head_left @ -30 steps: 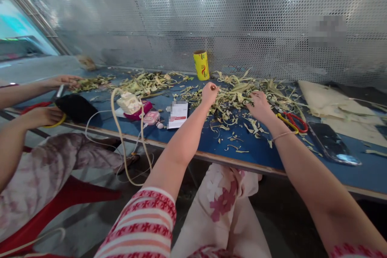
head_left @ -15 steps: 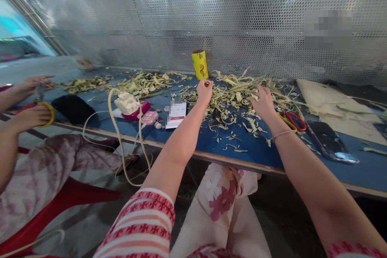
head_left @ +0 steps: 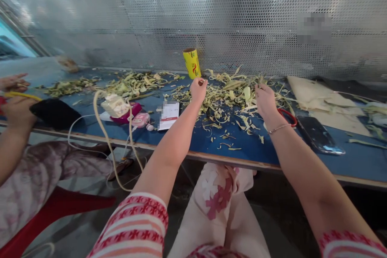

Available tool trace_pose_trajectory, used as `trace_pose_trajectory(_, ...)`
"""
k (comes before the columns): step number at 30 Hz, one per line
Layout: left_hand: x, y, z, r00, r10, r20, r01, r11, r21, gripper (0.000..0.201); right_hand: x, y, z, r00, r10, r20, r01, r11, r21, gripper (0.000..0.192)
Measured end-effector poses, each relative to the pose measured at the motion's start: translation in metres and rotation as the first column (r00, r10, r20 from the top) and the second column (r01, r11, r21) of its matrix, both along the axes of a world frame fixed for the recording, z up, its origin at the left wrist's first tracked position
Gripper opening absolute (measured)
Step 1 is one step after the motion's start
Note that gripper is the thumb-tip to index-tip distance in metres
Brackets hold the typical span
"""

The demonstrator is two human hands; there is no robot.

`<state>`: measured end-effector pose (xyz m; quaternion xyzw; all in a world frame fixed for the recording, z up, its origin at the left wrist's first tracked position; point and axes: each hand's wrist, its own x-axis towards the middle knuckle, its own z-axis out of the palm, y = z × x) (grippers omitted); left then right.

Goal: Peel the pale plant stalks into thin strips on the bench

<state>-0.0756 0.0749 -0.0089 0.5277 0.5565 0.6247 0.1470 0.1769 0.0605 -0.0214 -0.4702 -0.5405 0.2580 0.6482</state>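
Left hand [head_left: 198,88] is pinched shut on a small scrap, right hand [head_left: 265,100] loosely open over the leaf strips [head_left: 232,90] piled on the worktop [head_left: 272,149]. Light, limp, tear-prone stuff, probably best pinched mid-strip.

Red-and-white striped short sleeves, thin bracelet [head_left: 277,129] at the wrist

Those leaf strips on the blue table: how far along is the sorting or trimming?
Done: cut scraps litter the blue table, so much trimming appears finished. In hand: the left hand pinches a small piece, and the right hand hovers with fingers open at the pile of leaf strips. Left: that pile looks large, and another heap lies farther left.
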Motion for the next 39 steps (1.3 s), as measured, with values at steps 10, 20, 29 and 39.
trace_pose_trajectory(10, 0.003, -0.008, 0.005, 0.993, -0.066, -0.093, 0.063, 0.997, -0.039, 0.012, 0.000, -0.010, -0.020, 0.636, -0.039, 0.770, 0.242, 0.958, -0.151, 0.052)
trace_pose_trajectory(20, 0.003, -0.009, 0.002, 0.968, -0.112, -0.226, 0.104, 0.993, -0.048, 0.011, -0.005, -0.024, -0.013, 0.390, 0.026, 0.920, 0.203, 0.973, -0.114, 0.043)
trace_pose_trajectory(29, 0.009, -0.011, -0.002, 0.919, -0.158, -0.361, 0.163, 0.986, -0.017, 0.010, -0.018, -0.019, -0.031, 0.368, 0.012, 0.930, 0.131, 0.989, -0.065, 0.043)
trace_pose_trajectory(39, 0.008, -0.011, 0.000, 0.939, -0.130, -0.318, 0.136, 0.991, -0.004, 0.011, 0.012, -0.015, 0.004, 0.644, -0.228, 0.731, 0.212, 0.970, 0.116, 0.063)
